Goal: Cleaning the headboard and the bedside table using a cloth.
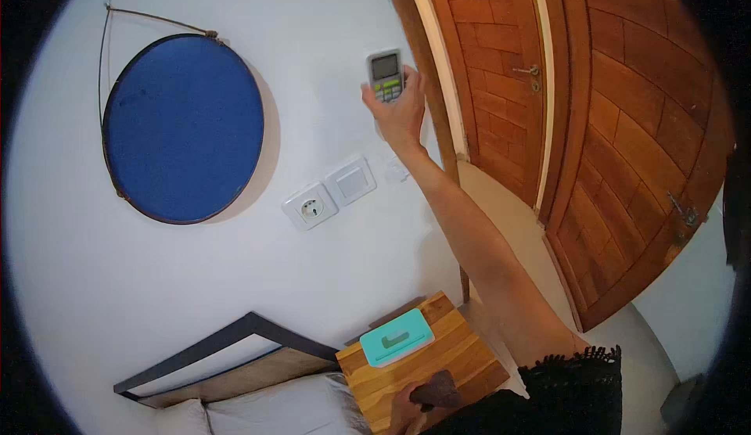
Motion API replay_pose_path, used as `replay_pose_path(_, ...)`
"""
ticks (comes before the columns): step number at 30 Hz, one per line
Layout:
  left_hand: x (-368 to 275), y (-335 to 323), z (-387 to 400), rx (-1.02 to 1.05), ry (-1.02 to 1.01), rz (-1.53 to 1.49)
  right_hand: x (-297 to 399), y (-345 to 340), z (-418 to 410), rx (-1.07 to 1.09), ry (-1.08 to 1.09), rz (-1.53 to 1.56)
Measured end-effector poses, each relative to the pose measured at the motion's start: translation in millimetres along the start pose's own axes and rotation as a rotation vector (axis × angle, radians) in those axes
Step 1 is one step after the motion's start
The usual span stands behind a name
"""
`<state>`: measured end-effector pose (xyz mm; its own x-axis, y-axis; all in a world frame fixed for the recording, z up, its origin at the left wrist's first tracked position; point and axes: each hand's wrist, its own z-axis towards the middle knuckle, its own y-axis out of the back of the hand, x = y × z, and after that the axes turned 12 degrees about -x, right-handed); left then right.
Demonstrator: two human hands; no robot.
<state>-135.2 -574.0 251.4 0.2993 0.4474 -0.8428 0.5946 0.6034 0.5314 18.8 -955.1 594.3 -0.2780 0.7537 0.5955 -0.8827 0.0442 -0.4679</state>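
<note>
My right hand (400, 109) is raised against the white wall, its fingers around a grey remote control (385, 68) with a small screen and green and grey buttons. Lower down, my left hand (405, 403) grips a dark brown cloth (439, 389) over a wooden bedside table (481, 356). On that table, above the cloth, lies a turquoise box (396, 338) with a slot in its top.
A power socket (311, 207) and a switch (351, 180) are on the wall, beside a round hanging mirror (183, 130). A bed (281, 403) stands lower left. Two wooden doors (499, 83) are to the right.
</note>
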Motion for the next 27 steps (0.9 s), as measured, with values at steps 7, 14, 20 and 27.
replay_pose_path(7, 14, -7, -19, -0.083, -0.162, -0.071, -11, 86, 8, 0.063, -0.972, 0.713)
replay_pose_path(14, 24, 17, -51, 0.141, -0.378, -0.054, 8, 260, -49, 0.166, -1.212, 0.753)
replay_pose_path(20, 71, 44, -85, 0.367, -0.369, 0.028, 98, 363, -57, 0.112, -1.007, 0.458)
replay_pose_path(27, 51, -8, -90, 0.683, -0.501, -0.05, 257, 470, 50, 0.073, -0.591, 0.34)
